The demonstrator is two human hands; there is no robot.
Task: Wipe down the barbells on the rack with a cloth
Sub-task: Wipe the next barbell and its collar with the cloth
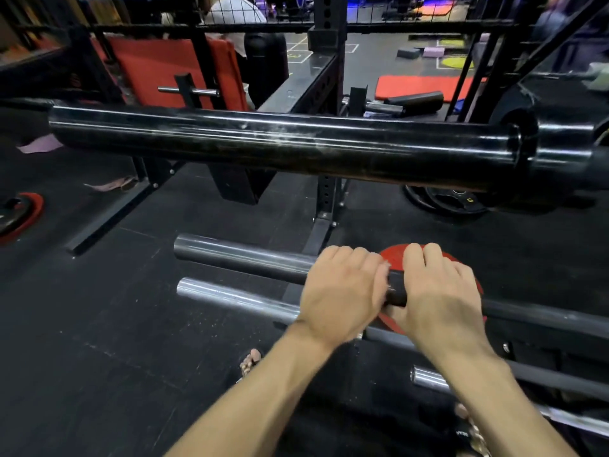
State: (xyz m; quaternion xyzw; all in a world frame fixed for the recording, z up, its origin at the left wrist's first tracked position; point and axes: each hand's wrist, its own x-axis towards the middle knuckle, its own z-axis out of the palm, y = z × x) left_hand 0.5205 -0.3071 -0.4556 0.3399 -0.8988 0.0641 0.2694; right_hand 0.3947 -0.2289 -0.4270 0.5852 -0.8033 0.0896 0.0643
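Gym flooring [99, 324] lay beneath both hands, left hand [342, 291] and right hand [438, 291], fingers curled over a heavy, rigid barbell sleeve [244, 257]; no cloth visible.

— What is the person wearing on the arms?
— Nothing: both forearms are bare to the frame's edge, no sleeves, watch or rings on the left hand [342, 291] or right hand [438, 291].
— And the feet?
— Open sandals with pale braided straps, toes [251, 359] showing.
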